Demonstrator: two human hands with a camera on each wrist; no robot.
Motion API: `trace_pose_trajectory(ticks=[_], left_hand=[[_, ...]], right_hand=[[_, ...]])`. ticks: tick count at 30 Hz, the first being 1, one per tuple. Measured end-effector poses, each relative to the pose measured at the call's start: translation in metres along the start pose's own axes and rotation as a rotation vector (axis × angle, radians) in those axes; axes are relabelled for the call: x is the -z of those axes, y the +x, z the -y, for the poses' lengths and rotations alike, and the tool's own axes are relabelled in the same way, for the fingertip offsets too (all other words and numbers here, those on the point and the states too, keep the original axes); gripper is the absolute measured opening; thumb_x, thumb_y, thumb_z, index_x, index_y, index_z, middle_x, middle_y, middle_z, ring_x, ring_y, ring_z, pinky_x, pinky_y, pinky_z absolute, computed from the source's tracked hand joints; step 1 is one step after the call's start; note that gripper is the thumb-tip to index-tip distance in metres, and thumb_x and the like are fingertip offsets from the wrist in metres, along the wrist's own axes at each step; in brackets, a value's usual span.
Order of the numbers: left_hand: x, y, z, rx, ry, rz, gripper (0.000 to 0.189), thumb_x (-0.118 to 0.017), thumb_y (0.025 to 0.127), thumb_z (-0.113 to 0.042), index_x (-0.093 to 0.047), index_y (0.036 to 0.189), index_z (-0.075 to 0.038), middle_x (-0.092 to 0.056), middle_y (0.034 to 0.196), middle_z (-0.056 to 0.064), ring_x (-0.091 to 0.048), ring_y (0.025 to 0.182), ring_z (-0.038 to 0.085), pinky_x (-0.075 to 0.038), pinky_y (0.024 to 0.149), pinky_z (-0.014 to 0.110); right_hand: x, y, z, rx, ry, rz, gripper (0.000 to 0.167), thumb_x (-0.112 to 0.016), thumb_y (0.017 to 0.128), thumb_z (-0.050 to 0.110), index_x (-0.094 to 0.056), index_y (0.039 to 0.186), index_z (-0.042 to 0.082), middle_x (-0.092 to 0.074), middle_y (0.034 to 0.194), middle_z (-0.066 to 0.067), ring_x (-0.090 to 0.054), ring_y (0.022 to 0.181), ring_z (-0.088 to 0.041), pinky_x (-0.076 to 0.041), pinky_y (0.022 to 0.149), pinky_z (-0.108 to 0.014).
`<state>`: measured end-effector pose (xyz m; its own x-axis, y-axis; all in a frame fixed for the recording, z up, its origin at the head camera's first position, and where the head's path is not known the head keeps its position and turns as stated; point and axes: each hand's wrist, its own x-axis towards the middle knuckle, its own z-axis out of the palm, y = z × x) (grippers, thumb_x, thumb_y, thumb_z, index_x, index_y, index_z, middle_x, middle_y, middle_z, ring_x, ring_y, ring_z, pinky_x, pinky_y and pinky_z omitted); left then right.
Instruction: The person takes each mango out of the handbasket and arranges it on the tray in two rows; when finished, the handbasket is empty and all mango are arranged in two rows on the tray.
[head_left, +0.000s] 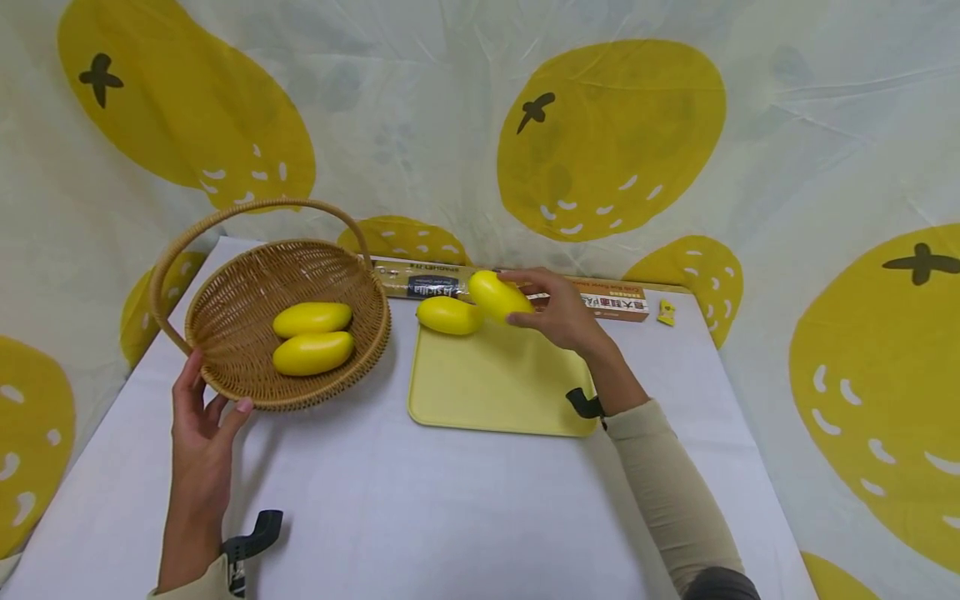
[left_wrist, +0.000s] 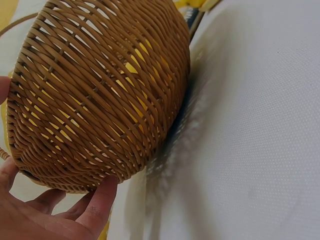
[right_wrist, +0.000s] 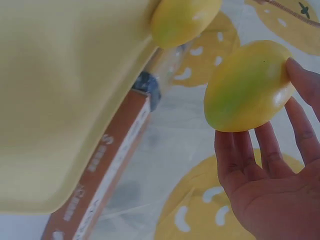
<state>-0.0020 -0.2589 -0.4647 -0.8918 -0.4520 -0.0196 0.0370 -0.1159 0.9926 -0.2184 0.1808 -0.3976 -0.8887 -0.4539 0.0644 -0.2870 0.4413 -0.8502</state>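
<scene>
A brown wicker basket with a tall arched handle tilts toward me on the left, its near side shown close up in the left wrist view. Two yellow mangoes lie side by side in it. My left hand grips its near left rim. Above the far part of a pale yellow tray, my right hand holds another mango between thumb and fingers; a green patch shows on this mango in the right wrist view. One more mango rests at the tray's far left corner.
Behind the tray lie a spaghetti packet and a long brown box along the table's back edge. A small yellow wrapped sweet lies to their right. A fruit-print curtain hangs behind the white-covered table.
</scene>
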Motion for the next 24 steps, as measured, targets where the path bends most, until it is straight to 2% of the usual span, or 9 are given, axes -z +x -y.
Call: trace_pose_trajectory(ticks=[7,12,21,24], left_hand=[[0.000,0.001,0.001,-0.004,-0.001,-0.002,0.088,-0.066,0.101,0.003,-0.025,0.168,-0.035,-0.014,0.178,-0.005,-0.030,0.157,0.027,-0.049,0.103,0.007],[0.000,0.001,0.001,-0.002,-0.003,-0.005,0.088,-0.066,0.101,0.004,-0.025,0.168,-0.035,-0.015,0.178,-0.005,-0.030,0.157,0.027,-0.049,0.104,0.009],[0.001,0.001,0.002,-0.010,-0.005,0.002,0.088,-0.066,0.101,0.005,-0.025,0.168,-0.034,-0.015,0.178,-0.004,-0.032,0.154,0.026,-0.050,0.102,0.007],[0.001,0.000,0.002,-0.018,-0.011,0.006,0.088,-0.065,0.101,0.006,-0.025,0.168,-0.033,-0.015,0.178,-0.003,-0.032,0.154,0.027,-0.050,0.102,0.007]], right_hand=[[0.006,-0.001,-0.026,-0.014,0.007,0.007,0.063,-0.085,0.087,-0.001,-0.066,0.146,0.012,-0.060,0.155,-0.010,-0.061,0.133,-0.044,-0.050,0.115,-0.059],[0.009,0.001,-0.040,-0.023,-0.029,0.009,0.063,-0.084,0.087,-0.002,-0.065,0.146,0.010,-0.060,0.155,-0.011,-0.061,0.133,-0.044,-0.048,0.115,-0.060],[0.012,-0.003,-0.064,-0.131,-0.110,0.027,0.059,-0.082,0.089,-0.002,-0.067,0.144,0.013,-0.059,0.153,-0.014,-0.059,0.138,-0.040,-0.049,0.117,-0.057],[0.014,-0.004,-0.068,-0.143,-0.131,0.032,0.060,-0.082,0.089,-0.003,-0.067,0.145,0.013,-0.058,0.154,-0.016,-0.057,0.141,-0.040,-0.047,0.119,-0.057]])
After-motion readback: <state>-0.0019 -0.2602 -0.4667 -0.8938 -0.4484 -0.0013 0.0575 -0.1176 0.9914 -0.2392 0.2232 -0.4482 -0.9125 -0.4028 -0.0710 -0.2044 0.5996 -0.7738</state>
